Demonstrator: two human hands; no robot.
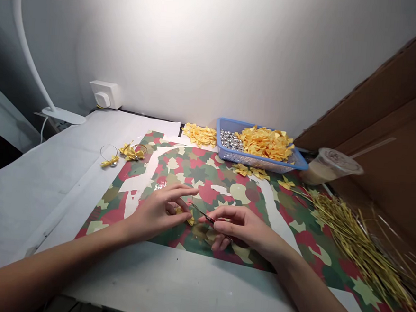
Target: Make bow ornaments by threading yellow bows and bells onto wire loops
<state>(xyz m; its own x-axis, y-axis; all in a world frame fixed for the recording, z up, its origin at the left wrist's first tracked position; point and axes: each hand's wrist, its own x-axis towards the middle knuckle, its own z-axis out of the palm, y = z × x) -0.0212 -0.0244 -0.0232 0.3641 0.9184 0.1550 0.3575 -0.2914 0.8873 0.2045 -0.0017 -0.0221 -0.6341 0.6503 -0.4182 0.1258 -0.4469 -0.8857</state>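
Observation:
My left hand (168,209) is over the middle of the patterned sheet, its thumb and a finger pinched on a yellow ribbon bow (190,220), while the index finger reaches outward. Most of the bow is hidden behind those fingers. My right hand (237,224) closes around a slim dark tool (209,218) with some red at the grip; whether it is pliers, tweezers or scissors is too small to tell. The tool points left toward the bow. A thin wire-like curve (191,203) shows between the two hands.
A blue basket (260,166) holds silver beads and yellow bows. More yellow bows (199,135) lie beside it. Wire rings with bows (110,161) rest at left, near a lamp (63,115). At right are a plastic cup (321,171), dry stalks (352,232) and cardboard (391,126).

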